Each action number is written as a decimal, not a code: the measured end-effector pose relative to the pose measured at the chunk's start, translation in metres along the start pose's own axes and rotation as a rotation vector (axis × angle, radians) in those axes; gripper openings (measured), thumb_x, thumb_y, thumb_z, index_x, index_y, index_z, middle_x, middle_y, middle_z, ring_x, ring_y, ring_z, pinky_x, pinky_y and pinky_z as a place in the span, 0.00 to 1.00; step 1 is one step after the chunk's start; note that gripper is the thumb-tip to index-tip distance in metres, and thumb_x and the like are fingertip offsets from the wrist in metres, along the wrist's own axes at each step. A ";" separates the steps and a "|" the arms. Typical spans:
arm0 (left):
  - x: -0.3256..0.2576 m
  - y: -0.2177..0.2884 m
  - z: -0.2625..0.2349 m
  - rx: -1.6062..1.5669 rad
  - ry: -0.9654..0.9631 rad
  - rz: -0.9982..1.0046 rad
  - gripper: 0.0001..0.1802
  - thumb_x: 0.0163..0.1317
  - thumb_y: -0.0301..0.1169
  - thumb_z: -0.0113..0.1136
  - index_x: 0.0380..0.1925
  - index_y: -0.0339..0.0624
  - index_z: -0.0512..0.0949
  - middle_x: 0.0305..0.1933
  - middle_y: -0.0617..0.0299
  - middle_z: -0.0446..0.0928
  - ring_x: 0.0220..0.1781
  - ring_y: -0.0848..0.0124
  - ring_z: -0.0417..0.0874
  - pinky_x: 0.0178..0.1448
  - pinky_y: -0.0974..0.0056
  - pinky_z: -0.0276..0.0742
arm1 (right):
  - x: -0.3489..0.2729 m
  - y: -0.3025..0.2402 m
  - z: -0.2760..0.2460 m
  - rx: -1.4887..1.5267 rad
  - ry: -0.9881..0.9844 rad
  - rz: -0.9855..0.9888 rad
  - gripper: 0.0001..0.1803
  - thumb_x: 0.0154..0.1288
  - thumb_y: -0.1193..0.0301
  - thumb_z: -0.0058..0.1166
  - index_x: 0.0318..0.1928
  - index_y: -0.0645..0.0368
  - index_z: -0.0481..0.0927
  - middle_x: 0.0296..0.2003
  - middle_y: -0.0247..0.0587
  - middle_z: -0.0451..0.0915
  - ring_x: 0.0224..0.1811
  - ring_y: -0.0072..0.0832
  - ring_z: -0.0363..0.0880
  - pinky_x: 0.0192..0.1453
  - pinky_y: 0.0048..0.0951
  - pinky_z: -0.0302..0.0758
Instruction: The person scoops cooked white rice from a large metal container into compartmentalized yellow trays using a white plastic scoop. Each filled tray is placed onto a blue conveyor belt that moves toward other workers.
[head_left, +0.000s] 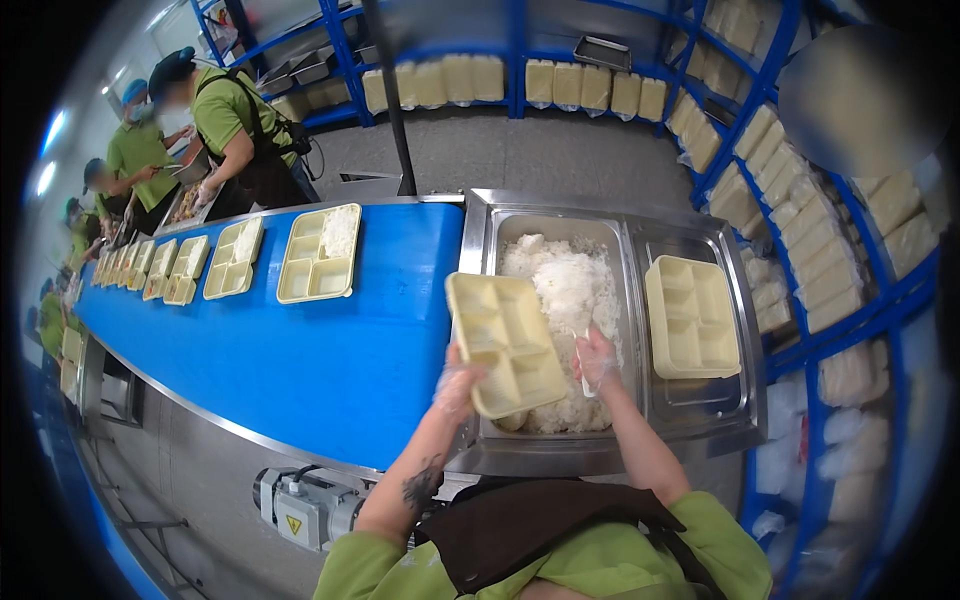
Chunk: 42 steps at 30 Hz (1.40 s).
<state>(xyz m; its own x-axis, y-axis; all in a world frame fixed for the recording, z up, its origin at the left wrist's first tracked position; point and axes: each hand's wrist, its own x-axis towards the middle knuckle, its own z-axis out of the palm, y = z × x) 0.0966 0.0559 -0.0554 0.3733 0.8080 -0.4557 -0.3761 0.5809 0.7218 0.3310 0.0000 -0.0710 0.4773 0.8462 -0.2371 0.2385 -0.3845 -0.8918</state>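
Meal tray filling, rice station.
Left hand grips 1 empty yellow tray; right hand closed on white scoop in rice pan; cream packages line blue shelves.

To your left, a blue conveyor belt carries a row of pale yellow compartment trays, the nearest with rice in one corner. Workers in green shirts stand beyond it. Blue shelving holds bagged blocks, and a grey motor sits below.
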 end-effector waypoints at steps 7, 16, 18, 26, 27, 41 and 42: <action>0.017 -0.016 0.043 -0.059 -0.027 -0.033 0.42 0.41 0.14 0.45 0.60 0.54 0.51 0.48 0.53 0.67 0.46 0.61 0.71 0.46 0.58 0.74 | -0.014 -0.036 0.006 -0.791 0.123 -0.012 0.26 0.62 0.71 0.40 0.62 0.50 0.59 0.28 0.49 0.75 0.31 0.38 0.76 0.38 0.38 0.72; 0.002 -0.018 0.018 -0.158 -0.156 -0.011 0.43 0.34 0.15 0.41 0.60 0.48 0.56 0.49 0.53 0.69 0.46 0.60 0.73 0.47 0.61 0.75 | -0.018 -0.018 -0.018 0.208 -0.325 0.216 0.13 0.66 0.66 0.38 0.45 0.59 0.69 0.14 0.33 0.68 0.10 0.19 0.65 0.13 0.21 0.64; 0.001 -0.022 0.011 -0.243 -0.175 -0.018 0.44 0.33 0.16 0.40 0.60 0.47 0.57 0.50 0.52 0.69 0.48 0.59 0.73 0.47 0.61 0.75 | -0.026 -0.013 -0.018 0.227 -0.347 0.241 0.11 0.66 0.65 0.39 0.41 0.59 0.70 0.14 0.32 0.68 0.10 0.19 0.65 0.13 0.22 0.64; -0.006 -0.010 -0.004 -0.130 -0.145 -0.059 0.46 0.30 0.15 0.40 0.61 0.46 0.59 0.47 0.54 0.72 0.42 0.63 0.75 0.43 0.65 0.76 | -0.004 -0.011 -0.055 0.421 -0.236 0.226 0.16 0.67 0.63 0.37 0.43 0.62 0.72 0.14 0.32 0.68 0.11 0.18 0.64 0.12 0.19 0.65; -0.006 -0.009 -0.005 -0.127 -0.146 -0.056 0.46 0.30 0.15 0.40 0.60 0.45 0.60 0.46 0.55 0.72 0.40 0.64 0.75 0.42 0.66 0.76 | 0.001 -0.020 -0.055 0.434 -0.285 0.259 0.15 0.67 0.64 0.38 0.42 0.62 0.72 0.14 0.32 0.68 0.11 0.17 0.64 0.12 0.20 0.65; -0.082 0.026 -0.189 -0.100 0.465 -0.032 0.31 0.34 0.25 0.49 0.46 0.30 0.70 0.40 0.49 0.75 0.40 0.58 0.76 0.45 0.59 0.77 | -0.042 0.065 -0.081 0.330 -0.333 0.530 0.10 0.59 0.71 0.42 0.39 0.62 0.70 0.21 0.36 0.72 0.16 0.21 0.68 0.17 0.23 0.67; -0.083 0.034 -0.207 0.153 0.580 -0.061 0.26 0.38 0.22 0.51 0.44 0.34 0.72 0.39 0.51 0.75 0.36 0.59 0.76 0.42 0.60 0.77 | -0.037 0.076 -0.078 0.333 -0.372 0.524 0.09 0.59 0.72 0.43 0.38 0.62 0.70 0.21 0.36 0.72 0.16 0.21 0.69 0.17 0.23 0.67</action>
<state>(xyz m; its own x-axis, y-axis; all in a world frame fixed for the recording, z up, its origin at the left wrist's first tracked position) -0.1225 0.0289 -0.1007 -0.1497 0.7202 -0.6774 -0.2266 0.6419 0.7325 0.3977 -0.0897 -0.1000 0.1245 0.6736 -0.7285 -0.2419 -0.6915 -0.6807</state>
